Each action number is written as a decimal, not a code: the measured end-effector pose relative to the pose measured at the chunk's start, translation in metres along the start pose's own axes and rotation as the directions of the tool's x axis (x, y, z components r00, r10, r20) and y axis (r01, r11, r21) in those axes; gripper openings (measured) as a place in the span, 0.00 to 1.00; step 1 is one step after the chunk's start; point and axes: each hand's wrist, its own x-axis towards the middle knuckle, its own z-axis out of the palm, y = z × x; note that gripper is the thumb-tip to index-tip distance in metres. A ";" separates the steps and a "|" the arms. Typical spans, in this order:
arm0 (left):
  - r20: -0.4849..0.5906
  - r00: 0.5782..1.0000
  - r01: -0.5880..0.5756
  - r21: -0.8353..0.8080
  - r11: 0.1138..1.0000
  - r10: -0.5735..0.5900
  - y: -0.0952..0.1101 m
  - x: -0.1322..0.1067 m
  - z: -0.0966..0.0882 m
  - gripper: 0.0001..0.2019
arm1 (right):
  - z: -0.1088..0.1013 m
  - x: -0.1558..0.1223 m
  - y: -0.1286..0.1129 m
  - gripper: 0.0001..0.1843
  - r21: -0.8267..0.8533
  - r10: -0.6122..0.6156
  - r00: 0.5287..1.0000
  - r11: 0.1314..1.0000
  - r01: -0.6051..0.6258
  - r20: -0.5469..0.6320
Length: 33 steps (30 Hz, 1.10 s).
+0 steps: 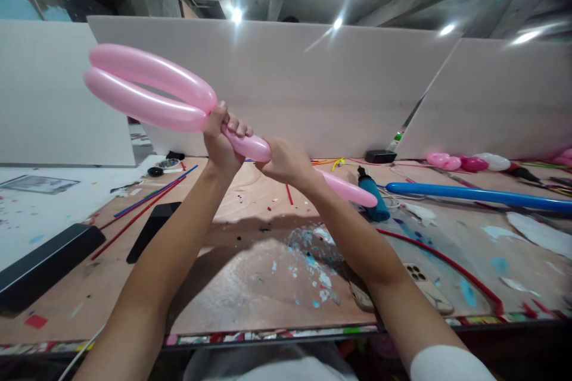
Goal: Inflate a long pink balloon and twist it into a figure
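A long pink modelling balloon [152, 110] is held up over the table, folded at its left part into a narrow loop of two side-by-side lengths. My left hand [223, 137] is closed around it where the loop's two ends meet. Just to the right, my right hand [286, 164] grips the same balloon, with a short bulging section showing between the two hands. Beyond my right wrist the tail of the balloon slants down to the right, its tip in front of a teal bottle [379, 211]. My fingers hide the pinched spots.
On the wooden table [250, 286] are a black bar-shaped box [49, 265], a dark phone-like slab [152, 229], a phone [424, 289], a long blue balloon [473, 195] and a red uninflated balloon [451, 259]. White panels [286, 83] stand behind. Pink and white balloons [469, 162] lie back right.
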 end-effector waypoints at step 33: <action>-0.049 0.986 0.164 0.060 0.985 -0.162 -0.002 0.001 -0.002 0.22 | 0.002 -0.001 0.001 0.32 0.023 -0.195 0.974 0.981 0.194 0.119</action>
